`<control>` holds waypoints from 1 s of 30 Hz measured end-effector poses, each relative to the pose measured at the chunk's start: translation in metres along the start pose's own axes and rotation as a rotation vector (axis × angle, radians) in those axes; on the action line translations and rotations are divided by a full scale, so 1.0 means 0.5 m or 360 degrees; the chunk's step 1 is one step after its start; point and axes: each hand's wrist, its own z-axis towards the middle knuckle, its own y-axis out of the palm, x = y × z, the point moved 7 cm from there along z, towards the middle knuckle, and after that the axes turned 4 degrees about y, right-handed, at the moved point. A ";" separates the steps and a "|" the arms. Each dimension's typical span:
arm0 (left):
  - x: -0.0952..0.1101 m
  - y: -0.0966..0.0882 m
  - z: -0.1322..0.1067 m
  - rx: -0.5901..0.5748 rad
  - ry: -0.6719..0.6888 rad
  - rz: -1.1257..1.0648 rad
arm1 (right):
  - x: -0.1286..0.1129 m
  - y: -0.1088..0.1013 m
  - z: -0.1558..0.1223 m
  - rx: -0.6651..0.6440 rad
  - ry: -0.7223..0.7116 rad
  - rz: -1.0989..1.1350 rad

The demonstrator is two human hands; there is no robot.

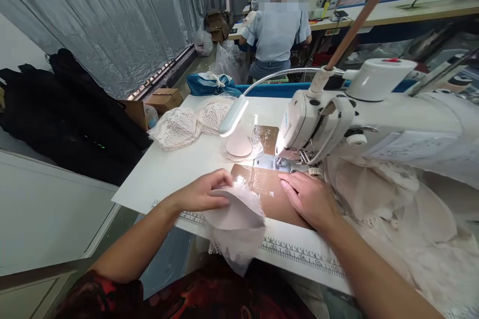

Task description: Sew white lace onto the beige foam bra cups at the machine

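Sewing rm w/ grey curtain (130, 20) on the left, a co-worker (279, 30) seated w/ back turned, & a white table (183, 169) up front carrying a sewing machine (295, 114), lamp (234, 115) on over the needle area (279, 162).

Piece in hand: pale cup (237, 209) w/ sheer fabric hanging off it, at the table's front edge, over the ruler strip (299, 254) & clear of the needle. L hand (204, 192) has it pinched at the rim, thumb on the inner side, fingers partly hidden & a bit blurred. R hand (312, 199) lies on the brown panel (277, 199), fingers extended, nothing visibly gripped.

Progress, approx: two lace-covered cups (177, 127) at the back left look assembled, prob. done or near it. Another cup piece (239, 144) lies flat on sheer fabric beside the needle, seemingly unfinished. Cup in L hand: can't tell if stitched yet; its fabric's loose below, so likely some work left. Big pile of pale fabric (396, 209) on the right, incl. cup-shaped bits; status unclear.
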 end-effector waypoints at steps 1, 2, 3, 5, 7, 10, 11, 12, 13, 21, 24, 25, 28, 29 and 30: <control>0.018 0.021 0.030 -0.0063 0.0091 0.0112 | -0.001 -0.008 -0.001 0.0033 0.0014 0.0100; 0.032 0.034 0.061 -0.0050 0.0178 0.0242 | -0.002 -0.014 -0.002 0.0053 0.0019 0.0204; 0.039 0.046 0.090 -0.0049 0.0226 0.0357 | -0.004 -0.019 -0.003 0.0057 0.0012 0.0298; 0.040 0.061 0.143 -0.0024 0.0278 0.0501 | -0.010 -0.021 -0.006 0.0015 -0.0024 0.0414; 0.032 0.066 0.182 -0.0007 0.0307 0.0608 | -0.017 -0.014 -0.007 -0.0098 -0.0077 0.0406; 0.021 0.047 0.211 0.0178 0.0311 0.0869 | -0.022 -0.001 -0.006 -0.0215 -0.0118 0.0286; 0.022 0.037 0.212 0.0276 0.0300 0.0954 | -0.022 0.001 -0.006 -0.0223 -0.0119 0.0259; 0.027 0.029 0.209 0.0371 0.0299 0.1038 | -0.022 0.002 -0.005 -0.0217 -0.0113 0.0243; 0.036 0.026 0.203 0.0434 0.0325 0.1121 | -0.021 0.003 -0.004 -0.0214 -0.0108 0.0231; 0.067 0.126 0.168 0.0076 0.0688 0.1594 | -0.007 0.016 -0.001 -0.0266 0.0039 -0.0005; 0.049 0.129 0.179 0.0041 0.0732 0.1592 | -0.001 0.023 0.002 -0.0352 0.0133 -0.0158; 0.044 0.127 0.183 0.0021 0.0735 0.1588 | 0.000 0.025 0.002 -0.0375 0.0150 -0.0195; 0.037 0.114 0.193 -0.0007 0.0739 0.1591 | 0.001 0.027 0.003 -0.0400 0.0172 -0.0255; 0.036 0.110 0.195 -0.0018 0.0750 0.1591 | 0.001 0.027 0.003 -0.0398 0.0177 -0.0268; 0.035 0.108 0.198 -0.0029 0.0765 0.1588 | 0.001 0.027 0.003 -0.0392 0.0184 -0.0281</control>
